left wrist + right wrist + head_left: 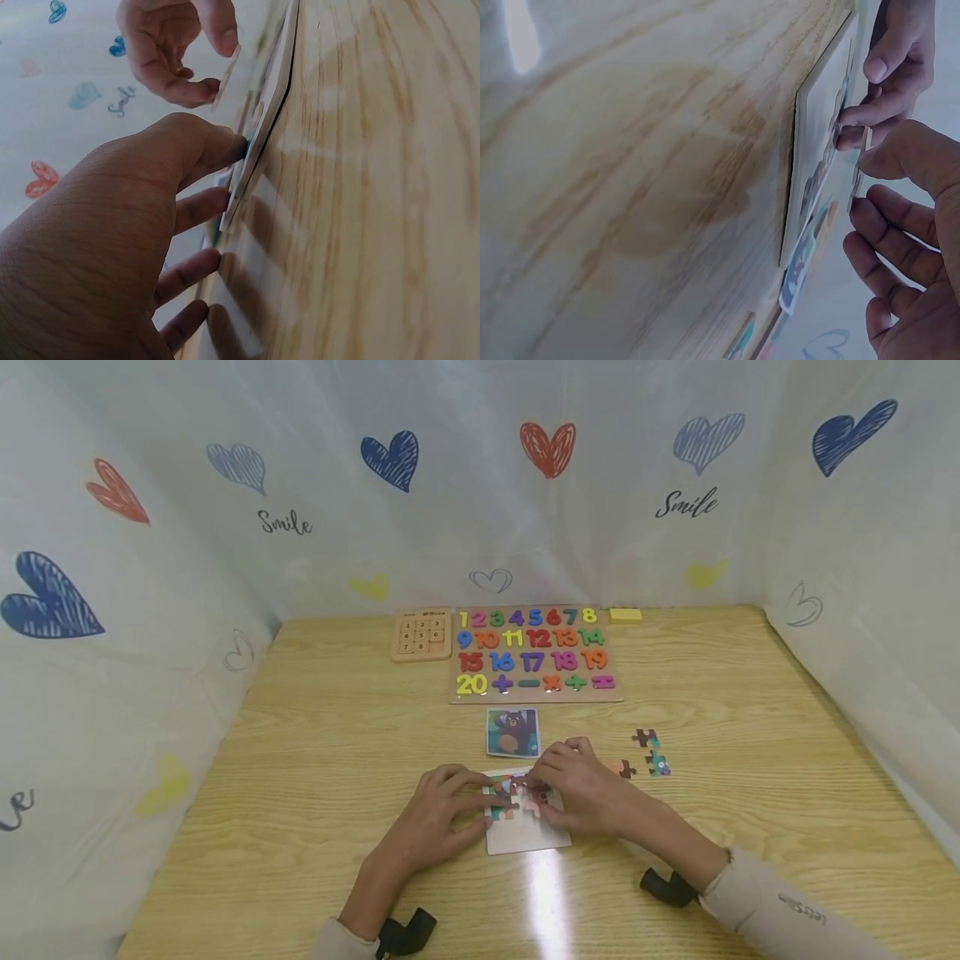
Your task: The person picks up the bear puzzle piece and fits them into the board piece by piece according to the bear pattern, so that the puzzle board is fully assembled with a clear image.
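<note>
A partly filled jigsaw board (528, 839) with a bear picture lies on the table between the hands. My left hand (435, 814) rests its fingertips on the board's left side, over placed pieces. In the right wrist view, my right hand (911, 240) pinches a thin jigsaw piece (853, 187) between thumb and fingers, raised just off the board; the piece's printed face is hidden. Behind the board lies a picture card (513, 732) of a brown bear. Several loose pieces lie to the right, among them a brown one (643, 737) and a teal one (660, 765).
Farther back stands a board of coloured numbers (536, 700), with a wooden sliding number puzzle (396, 649) at its left and a yellow block (625, 616) at its right. A white curtain (465, 527) with hearts surrounds the table (300, 793).
</note>
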### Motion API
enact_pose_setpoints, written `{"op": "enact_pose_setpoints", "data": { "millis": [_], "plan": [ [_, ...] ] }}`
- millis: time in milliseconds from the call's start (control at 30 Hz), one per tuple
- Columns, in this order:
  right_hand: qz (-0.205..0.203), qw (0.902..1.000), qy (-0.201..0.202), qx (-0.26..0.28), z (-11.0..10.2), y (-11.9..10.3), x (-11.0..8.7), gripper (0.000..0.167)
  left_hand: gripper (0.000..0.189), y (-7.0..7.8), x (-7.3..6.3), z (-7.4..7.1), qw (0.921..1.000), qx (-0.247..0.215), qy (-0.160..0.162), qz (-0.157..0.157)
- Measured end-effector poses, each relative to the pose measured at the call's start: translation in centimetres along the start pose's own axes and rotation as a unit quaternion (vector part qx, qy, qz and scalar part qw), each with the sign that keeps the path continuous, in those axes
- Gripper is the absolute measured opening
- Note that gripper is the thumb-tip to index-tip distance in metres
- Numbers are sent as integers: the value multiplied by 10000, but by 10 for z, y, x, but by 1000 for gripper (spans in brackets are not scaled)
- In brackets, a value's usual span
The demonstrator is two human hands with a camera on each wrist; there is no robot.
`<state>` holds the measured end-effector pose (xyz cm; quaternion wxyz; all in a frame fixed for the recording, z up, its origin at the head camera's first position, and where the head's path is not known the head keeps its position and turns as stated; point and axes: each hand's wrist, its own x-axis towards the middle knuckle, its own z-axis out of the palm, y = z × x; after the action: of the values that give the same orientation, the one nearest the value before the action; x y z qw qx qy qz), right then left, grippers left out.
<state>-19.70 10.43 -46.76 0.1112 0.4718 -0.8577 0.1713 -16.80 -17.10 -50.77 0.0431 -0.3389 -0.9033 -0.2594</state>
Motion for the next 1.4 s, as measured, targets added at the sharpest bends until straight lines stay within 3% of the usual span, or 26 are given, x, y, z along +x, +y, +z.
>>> {"op": "enact_pose_setpoints", "data": {
  "millis": [1400],
  "plan": [
    [-273, 9996, 75, -73, 17, -6, 7, 20, 28, 1, 1, -1, 9999, 46, -100, -76]
  ]
}}
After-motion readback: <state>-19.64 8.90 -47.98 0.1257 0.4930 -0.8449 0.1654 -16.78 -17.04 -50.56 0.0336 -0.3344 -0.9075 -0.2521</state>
